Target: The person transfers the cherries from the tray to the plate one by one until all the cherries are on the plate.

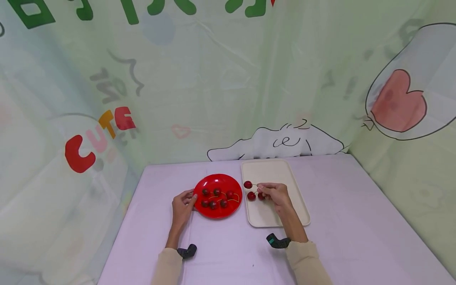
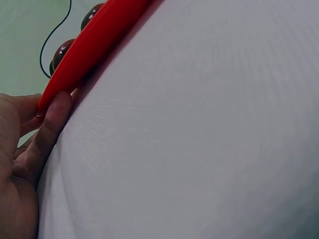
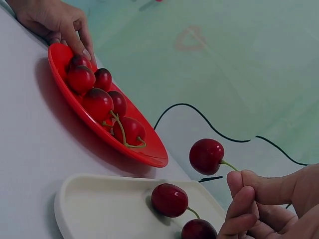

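Observation:
My left hand [image 1: 182,206] grips the near-left rim of a red plate [image 1: 219,179], thumb on top and fingers beneath, as the left wrist view shows. Several dark red cherries with stems lie on the plate, among them one cherry [image 3: 97,103] seen in the right wrist view. Over the cream tray [image 1: 268,170], my right hand [image 1: 278,194] pinches the stem of a cherry [image 3: 207,156] between thumb and forefinger, holding it above the tray surface. Below it, two more cherries rest in the tray: one cherry [image 3: 169,200] with its stem showing and another cherry [image 3: 198,230] partly cut off.
Plate and tray stand side by side on a table with a pale lilac cloth [image 1: 221,253]. A printed pale green curtain [image 1: 228,87] hangs behind the table and along both sides.

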`<state>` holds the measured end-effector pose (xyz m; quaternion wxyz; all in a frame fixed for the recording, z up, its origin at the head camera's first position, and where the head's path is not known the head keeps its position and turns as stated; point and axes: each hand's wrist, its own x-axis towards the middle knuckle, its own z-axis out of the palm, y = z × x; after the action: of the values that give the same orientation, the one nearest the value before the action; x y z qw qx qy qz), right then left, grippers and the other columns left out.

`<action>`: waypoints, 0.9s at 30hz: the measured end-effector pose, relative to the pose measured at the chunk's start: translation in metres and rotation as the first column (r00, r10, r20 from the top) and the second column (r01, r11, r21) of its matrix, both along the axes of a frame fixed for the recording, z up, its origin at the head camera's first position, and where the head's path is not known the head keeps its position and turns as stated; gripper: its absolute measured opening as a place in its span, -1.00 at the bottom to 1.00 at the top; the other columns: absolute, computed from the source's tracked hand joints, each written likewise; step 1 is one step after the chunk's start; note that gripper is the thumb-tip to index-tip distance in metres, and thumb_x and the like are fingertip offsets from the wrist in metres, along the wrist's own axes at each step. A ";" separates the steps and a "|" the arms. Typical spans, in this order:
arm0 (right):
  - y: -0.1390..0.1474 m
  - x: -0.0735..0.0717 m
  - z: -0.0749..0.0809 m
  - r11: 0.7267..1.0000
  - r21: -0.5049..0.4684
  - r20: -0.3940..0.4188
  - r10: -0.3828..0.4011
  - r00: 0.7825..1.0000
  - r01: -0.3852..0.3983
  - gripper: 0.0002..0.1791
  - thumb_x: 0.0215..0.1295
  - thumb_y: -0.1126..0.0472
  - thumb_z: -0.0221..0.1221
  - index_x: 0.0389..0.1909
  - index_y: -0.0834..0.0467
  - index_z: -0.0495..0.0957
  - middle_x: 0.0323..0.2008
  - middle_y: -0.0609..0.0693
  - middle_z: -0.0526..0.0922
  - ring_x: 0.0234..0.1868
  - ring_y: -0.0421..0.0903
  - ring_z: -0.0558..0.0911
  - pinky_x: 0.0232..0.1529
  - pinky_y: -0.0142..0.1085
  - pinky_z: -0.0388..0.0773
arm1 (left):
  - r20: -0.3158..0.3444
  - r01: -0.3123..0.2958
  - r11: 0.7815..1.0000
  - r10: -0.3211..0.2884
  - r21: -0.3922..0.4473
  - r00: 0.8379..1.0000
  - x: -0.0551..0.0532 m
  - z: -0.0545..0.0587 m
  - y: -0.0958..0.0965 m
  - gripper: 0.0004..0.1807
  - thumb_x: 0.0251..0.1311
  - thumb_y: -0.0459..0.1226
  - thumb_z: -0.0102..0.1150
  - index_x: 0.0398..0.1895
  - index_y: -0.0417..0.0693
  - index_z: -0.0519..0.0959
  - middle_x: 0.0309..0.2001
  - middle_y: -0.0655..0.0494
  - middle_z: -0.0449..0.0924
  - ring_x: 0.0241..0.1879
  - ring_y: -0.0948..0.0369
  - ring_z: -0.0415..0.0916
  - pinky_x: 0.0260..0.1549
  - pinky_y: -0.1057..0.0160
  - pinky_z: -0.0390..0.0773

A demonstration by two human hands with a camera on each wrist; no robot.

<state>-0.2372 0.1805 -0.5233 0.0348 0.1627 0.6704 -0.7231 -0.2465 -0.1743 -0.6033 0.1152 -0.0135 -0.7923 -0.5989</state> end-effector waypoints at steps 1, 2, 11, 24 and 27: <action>-0.001 0.000 0.001 1.000 -0.001 0.001 0.002 1.000 -0.002 -0.70 0.49 0.34 0.36 0.11 0.45 0.73 -0.45 -0.08 0.82 -0.42 -0.20 0.62 -0.33 -0.42 0.58 | -0.003 0.001 1.000 -0.001 0.001 1.000 0.000 0.000 0.000 -0.64 0.52 -0.35 0.31 0.30 -0.28 0.68 0.03 -0.30 0.80 -0.33 0.23 0.79 -0.39 0.51 0.71; -0.002 -0.001 0.001 1.000 0.002 0.001 0.008 1.000 -0.008 -0.71 0.49 0.34 0.36 0.11 0.44 0.74 -0.45 -0.07 0.82 -0.41 -0.19 0.63 -0.32 -0.42 0.59 | -0.007 0.002 1.000 -0.002 0.000 1.000 0.000 0.000 -0.001 -0.64 0.52 -0.35 0.31 0.29 -0.28 0.68 0.03 -0.30 0.80 -0.34 0.24 0.78 -0.39 0.50 0.71; -0.016 -0.008 0.005 0.996 0.082 -0.016 0.022 1.000 -0.021 -0.67 0.48 0.29 0.38 0.12 0.44 0.73 -0.44 -0.07 0.81 -0.39 -0.14 0.65 -0.25 -0.41 0.70 | -0.011 0.006 1.000 -0.006 0.011 1.000 0.000 -0.001 -0.001 -0.63 0.52 -0.33 0.32 0.30 -0.28 0.68 0.03 -0.30 0.79 -0.37 0.34 0.75 -0.39 0.49 0.72; -0.033 -0.014 0.004 0.989 0.146 -0.033 0.024 0.999 -0.019 -0.70 0.50 0.21 0.39 0.08 0.34 0.79 -0.43 -0.10 0.84 -0.37 -0.12 0.66 -0.42 -0.37 0.39 | 0.006 0.012 0.999 -0.012 0.031 1.000 0.002 0.002 0.000 -0.64 0.50 -0.35 0.33 0.28 -0.28 0.69 0.01 -0.30 0.79 -0.39 0.36 0.74 -0.40 0.49 0.72; -0.035 -0.015 0.002 0.992 0.125 -0.035 0.018 0.999 -0.013 -0.70 0.49 0.23 0.39 0.09 0.35 0.78 -0.41 -0.08 0.86 -0.37 -0.16 0.71 -0.44 -0.40 0.39 | 0.011 0.015 0.999 -0.015 0.030 1.000 0.001 0.002 0.000 -0.63 0.51 -0.34 0.33 0.29 -0.27 0.69 0.02 -0.30 0.79 -0.38 0.34 0.75 -0.39 0.49 0.72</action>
<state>-0.2521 0.1457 -0.5210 0.0180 0.1464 0.7161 -0.6823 -0.2452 -0.1743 -0.6016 0.1065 -0.0143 -0.7837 -0.6117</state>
